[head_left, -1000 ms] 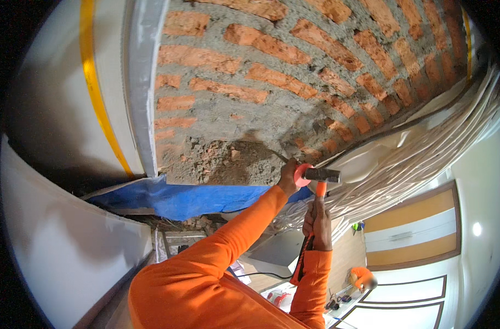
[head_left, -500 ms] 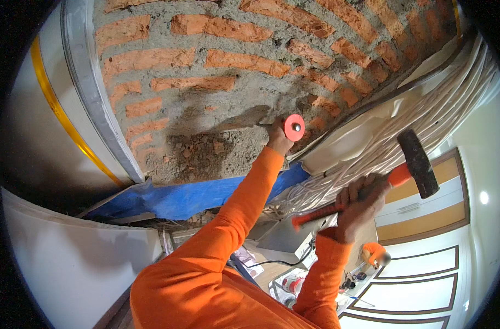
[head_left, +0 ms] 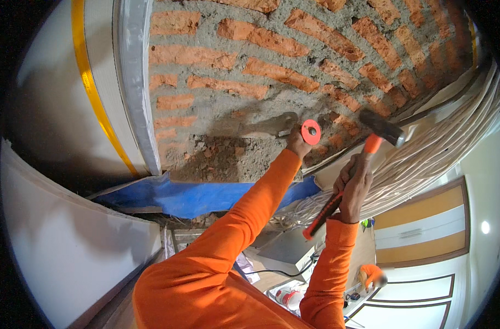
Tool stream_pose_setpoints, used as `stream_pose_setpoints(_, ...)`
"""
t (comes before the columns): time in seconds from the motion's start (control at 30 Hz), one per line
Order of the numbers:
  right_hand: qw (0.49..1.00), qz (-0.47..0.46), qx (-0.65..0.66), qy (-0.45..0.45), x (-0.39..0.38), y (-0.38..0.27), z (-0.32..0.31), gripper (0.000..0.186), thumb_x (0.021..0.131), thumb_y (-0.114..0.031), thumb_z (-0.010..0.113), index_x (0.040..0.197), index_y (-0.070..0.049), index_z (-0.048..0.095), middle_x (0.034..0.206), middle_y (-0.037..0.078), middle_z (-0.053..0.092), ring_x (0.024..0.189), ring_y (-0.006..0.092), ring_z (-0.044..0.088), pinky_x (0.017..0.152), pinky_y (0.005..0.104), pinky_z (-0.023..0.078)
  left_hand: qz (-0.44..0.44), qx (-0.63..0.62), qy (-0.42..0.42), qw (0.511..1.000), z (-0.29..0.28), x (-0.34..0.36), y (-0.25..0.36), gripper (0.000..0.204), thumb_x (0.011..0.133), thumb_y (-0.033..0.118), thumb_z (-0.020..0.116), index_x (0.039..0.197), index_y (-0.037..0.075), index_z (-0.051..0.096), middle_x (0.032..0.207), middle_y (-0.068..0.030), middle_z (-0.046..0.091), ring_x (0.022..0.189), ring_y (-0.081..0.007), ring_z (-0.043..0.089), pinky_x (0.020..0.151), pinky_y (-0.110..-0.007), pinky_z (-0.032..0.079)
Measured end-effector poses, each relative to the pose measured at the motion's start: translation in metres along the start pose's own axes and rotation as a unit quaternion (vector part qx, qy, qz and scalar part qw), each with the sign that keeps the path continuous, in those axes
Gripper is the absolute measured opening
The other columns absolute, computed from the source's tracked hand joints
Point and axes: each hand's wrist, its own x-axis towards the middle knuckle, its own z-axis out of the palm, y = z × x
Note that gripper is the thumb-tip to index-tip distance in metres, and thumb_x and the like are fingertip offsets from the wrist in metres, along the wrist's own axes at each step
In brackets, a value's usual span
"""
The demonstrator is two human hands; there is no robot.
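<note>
My left hand (head_left: 297, 143) grips a steel chisel (head_left: 272, 127) with a round orange hand guard (head_left: 311, 131), its blade set against the mortar of a red brick wall (head_left: 294, 60). My right hand (head_left: 353, 183) holds a hammer by its orange and black handle (head_left: 337, 194). The dark hammer head (head_left: 381, 127) hangs just right of the guard, close to the chisel's struck end. Both arms are in orange sleeves. Below the chisel lies a rough chipped-out patch (head_left: 222, 159) of wall.
A blue sheet (head_left: 189, 194) lies along the foot of the wall. A white frame with a yellow stripe (head_left: 91, 88) stands at the left. A bundle of white cables (head_left: 442, 142) runs at the right. Another person in orange (head_left: 370, 274) crouches far below.
The hammer head has swung from far out at the right in toward the chisel's end. My left hand keeps the chisel on the wall. The view has shifted slightly.
</note>
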Motion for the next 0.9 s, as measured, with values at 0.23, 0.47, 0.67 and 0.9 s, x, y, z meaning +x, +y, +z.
stream_pose_setpoints(0.23,0.970,0.107,-0.201,-0.080,0.012,0.099,0.005,0.046,0.099,-0.051,0.047,0.074,-0.013,0.041,0.053,-0.003,0.036,0.037,0.0079,0.032,0.034,0.0270,0.026,-0.004,0.063,-0.106,0.992,-0.016,-0.003,0.013,0.024,0.087,0.018,0.063,0.105,0.002,0.060,0.102,-0.0087,0.063,0.096,-0.0268,0.062,0.090,-0.038,0.050)
stream_pose_setpoints(0.47,0.966,0.257,-0.016,0.004,-0.085,0.064,-0.042,0.045,0.098,-0.055,0.045,0.076,-0.015,0.044,0.051,-0.006,0.033,0.034,0.0061,0.028,0.031,0.0237,0.025,-0.124,-0.011,0.158,0.980,0.007,-0.156,-0.014,0.014,0.090,0.020,0.058,0.088,0.007,0.056,0.085,-0.0082,0.060,0.073,-0.0224,0.063,0.065,-0.040,0.054)
stream_pose_setpoints(0.67,0.980,0.180,0.041,0.077,-0.097,-0.015,-0.037,0.044,0.098,-0.053,0.046,0.080,-0.013,0.046,0.050,-0.005,0.033,0.034,0.0087,0.032,0.031,0.0254,0.028,-0.060,-0.002,0.142,0.988,0.033,-0.116,0.046,0.013,0.089,0.018,0.056,0.080,0.010,0.050,0.074,-0.0054,0.054,0.067,-0.0205,0.060,0.061,-0.038,0.053)
stream_pose_setpoints(0.9,0.961,-0.113,0.214,0.136,-0.075,-0.043,-0.030,0.047,0.097,-0.057,0.044,0.081,-0.013,0.047,0.052,-0.002,0.037,0.033,0.0095,0.029,0.027,0.0260,0.026,-0.061,-0.062,0.081,0.993,0.010,-0.065,0.032,0.016,0.094,0.023,0.052,0.091,0.008,0.056,0.083,-0.0075,0.062,0.081,-0.0246,0.063,0.071,-0.037,0.053)
